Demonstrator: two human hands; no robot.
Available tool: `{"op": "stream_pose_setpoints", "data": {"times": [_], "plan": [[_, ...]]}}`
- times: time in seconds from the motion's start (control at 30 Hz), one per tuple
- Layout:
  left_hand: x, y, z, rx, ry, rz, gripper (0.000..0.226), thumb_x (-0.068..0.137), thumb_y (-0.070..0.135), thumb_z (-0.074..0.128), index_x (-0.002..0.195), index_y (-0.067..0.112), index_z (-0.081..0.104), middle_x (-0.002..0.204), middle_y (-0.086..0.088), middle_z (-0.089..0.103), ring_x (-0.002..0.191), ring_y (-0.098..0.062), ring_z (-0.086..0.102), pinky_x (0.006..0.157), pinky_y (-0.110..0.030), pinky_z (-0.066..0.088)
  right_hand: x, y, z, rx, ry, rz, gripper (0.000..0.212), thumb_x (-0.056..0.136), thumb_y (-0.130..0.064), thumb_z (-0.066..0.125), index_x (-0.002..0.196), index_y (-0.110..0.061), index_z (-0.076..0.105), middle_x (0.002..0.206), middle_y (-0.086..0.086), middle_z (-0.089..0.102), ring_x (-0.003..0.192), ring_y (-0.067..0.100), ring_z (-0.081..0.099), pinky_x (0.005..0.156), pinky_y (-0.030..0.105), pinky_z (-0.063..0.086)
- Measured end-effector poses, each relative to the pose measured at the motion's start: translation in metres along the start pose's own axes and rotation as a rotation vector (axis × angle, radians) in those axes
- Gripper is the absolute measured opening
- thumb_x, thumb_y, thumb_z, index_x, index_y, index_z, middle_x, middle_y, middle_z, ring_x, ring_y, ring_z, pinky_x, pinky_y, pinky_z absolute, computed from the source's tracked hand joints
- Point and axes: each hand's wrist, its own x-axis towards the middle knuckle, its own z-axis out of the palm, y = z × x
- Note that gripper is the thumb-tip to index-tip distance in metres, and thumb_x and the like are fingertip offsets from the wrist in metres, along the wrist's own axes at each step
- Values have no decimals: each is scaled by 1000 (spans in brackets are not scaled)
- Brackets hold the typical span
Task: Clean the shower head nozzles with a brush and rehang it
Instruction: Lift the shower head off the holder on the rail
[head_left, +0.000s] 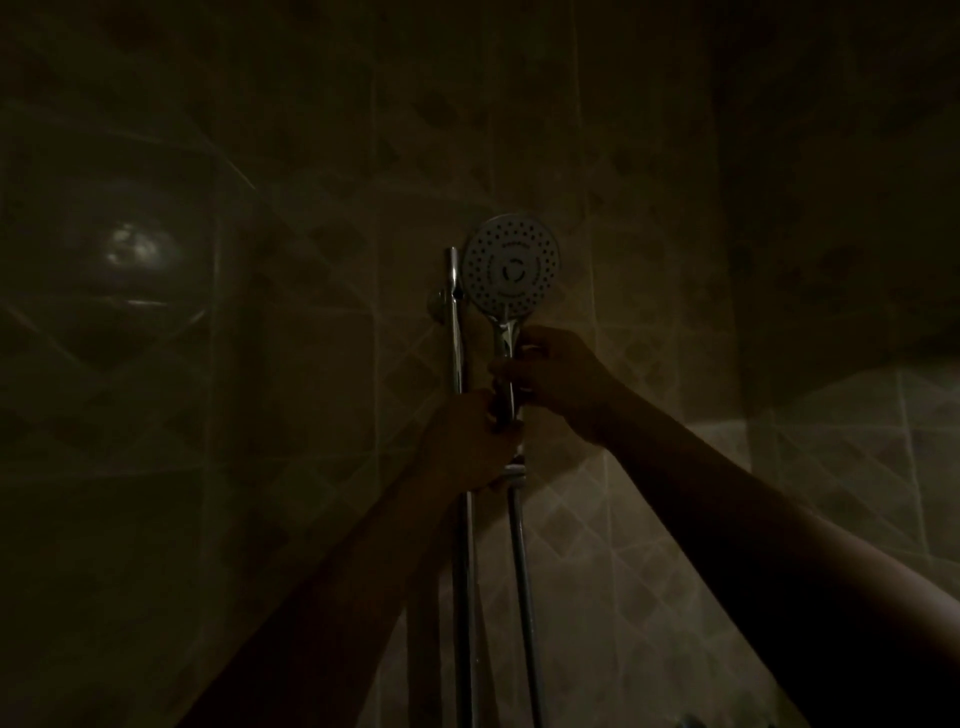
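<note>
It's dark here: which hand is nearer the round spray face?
Right. The right hand grips the handle just below the spray face; the left hand is lower, at the handle's base.

The shower head (511, 262) stands upright in dim light, just right of the chrome rail (456, 338). Its round pale face, ringed with dark nozzle dots, is turned toward the camera. Its chrome handle runs straight down, gripped by the right hand (556, 379) above and the left hand (475, 441) below.
</note>
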Motion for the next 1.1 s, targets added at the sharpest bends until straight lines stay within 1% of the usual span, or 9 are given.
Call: {"op": "stream_pose_setpoints", "data": {"times": [0.1, 0.23, 0.33, 0.47, 0.63, 0.8, 0.9, 0.97, 1.1], "plan": [[5, 6, -4, 8, 11, 27, 25, 96, 22, 64, 113, 5, 67, 104, -21, 72, 94, -36, 70, 85, -45, 59, 4, -3, -6, 2, 22, -15, 12, 92, -2, 68, 101, -11, 69, 93, 14, 69, 88, 30, 69, 90, 53, 58], [12, 23, -3, -36, 1, 58, 35, 98, 26, 62, 128, 10, 60, 100, -19, 71, 88, -36, 69, 82, -40, 55, 6, -16, -22, 11, 90, -39, 20, 93, -3, 68, 113, -1, 67, 98, 17, 69, 88, 29, 69, 89, 51, 58], [19, 39, 7, -75, -55, 63, 34, 98, 28, 60, 128, 12, 59, 92, -13, 73, 68, -28, 70, 66, -37, 58, 3, -27, -44, -33, 108, -49, 22, 93, -4, 68, 114, 0, 68, 96, 17, 69, 85, 29, 70, 86, 49, 61], [13, 65, 33, -157, -139, 71, 34, 98, 30, 61, 130, 21, 57, 84, 0, 73, 44, -12, 63, 42, -24, 49, -19, -36, -82, -92, 156, -37, 17, 90, -7, 72, 106, -2, 70, 87, 13, 70, 78, 24, 72, 74, 37, 63], [-22, 85, 85, -300, -305, 126, 24, 95, 31, 64, 118, 22, 64, 92, -3, 78, 50, -15, 67, 41, -22, 45, -84, -27, -134, -169, 236, -41, 13, 89, -16, 75, 97, -5, 72, 85, 14, 74, 74, 21, 74, 66, 28, 60], [-73, 100, 155, -495, -471, 123, 16, 94, 36, 65, 102, 23, 71, 87, 0, 77, 64, -8, 68, 53, -25, 50, -161, -18, -181, -181, 340, 4, 8, 86, -16, 79, 79, -17, 76, 74, 13, 72, 74, 22, 70, 73, 39, 61], [-113, 110, 198, -592, -530, 70, 43, 90, 51, 61, 95, 11, 76, 85, -2, 75, 75, -13, 66, 67, -29, 51, -206, -12, -211, -168, 384, 54, 7, 87, -14, 77, 80, -16, 77, 77, 8, 72, 79, 19, 69, 72, 38, 59], [-141, 117, 223, -651, -630, 11, 53, 84, 65, 60, 97, 17, 78, 91, -1, 79, 90, -20, 73, 83, -34, 56, -238, -9, -228, -165, 415, 92, 5, 88, -9, 75, 91, -7, 76, 87, 15, 77, 81, 20, 71, 72, 38, 59], [-203, 130, 277, -909, -956, -167, 32, 90, 44, 66, 94, 13, 73, 81, -4, 76, 90, -28, 70, 103, -53, 51, -300, -2, -255, -159, 490, 194, 16, 86, -11, 75, 100, -4, 74, 93, 16, 78, 84, 26, 75, 80, 43, 61]]}}
